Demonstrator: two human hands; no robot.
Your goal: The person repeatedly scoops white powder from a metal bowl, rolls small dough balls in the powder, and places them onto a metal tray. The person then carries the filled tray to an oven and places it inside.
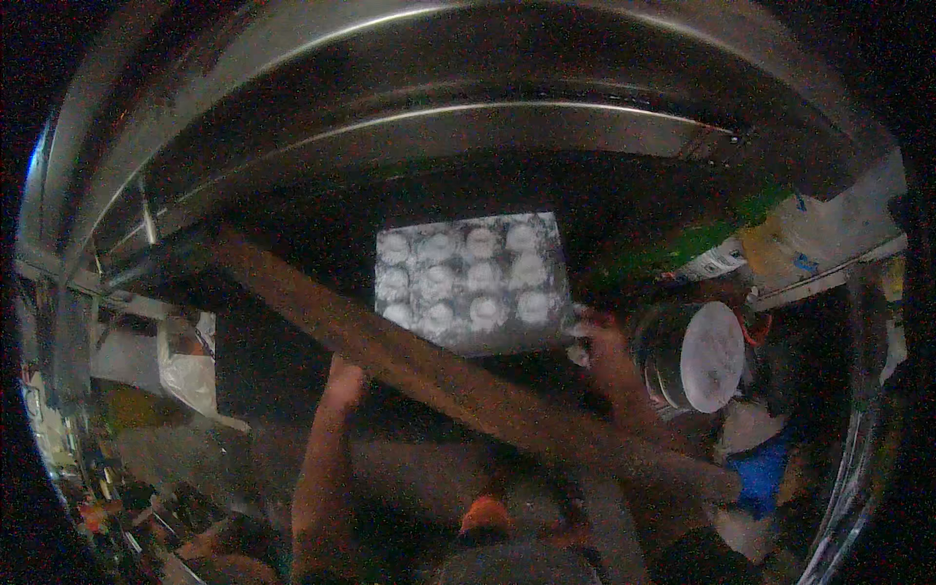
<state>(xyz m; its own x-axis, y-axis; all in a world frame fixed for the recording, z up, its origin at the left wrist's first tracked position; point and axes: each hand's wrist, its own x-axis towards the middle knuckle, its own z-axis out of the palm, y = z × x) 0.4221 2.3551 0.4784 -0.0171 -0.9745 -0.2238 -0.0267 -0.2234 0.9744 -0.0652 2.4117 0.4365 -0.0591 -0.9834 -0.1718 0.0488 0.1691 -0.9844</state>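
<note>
A floury tray (504, 340) bears several round white pieces, apparently dough balls (486, 311), in rows. At its right edge is my right hand (601, 335), blurred, its pale fingers on the tray's corner; a small white scrap shows just below them. My left hand (347, 380) is below the tray's left corner, and its fingers are hidden behind a long brown bar (409, 365), seemingly wood. This bar runs slantwise in front of the tray, covering its lower left corner. Whether my left hand grips the bar or the tray cannot be seen.
Beyond the tray runs a curved-looking metal edge (497, 110). To the right stands a round container with a pale lid (713, 357), near a blue item (764, 475). A translucent plastic bag (189, 376) hangs at left. An orange round thing (486, 515) shows below. Lighting is dim.
</note>
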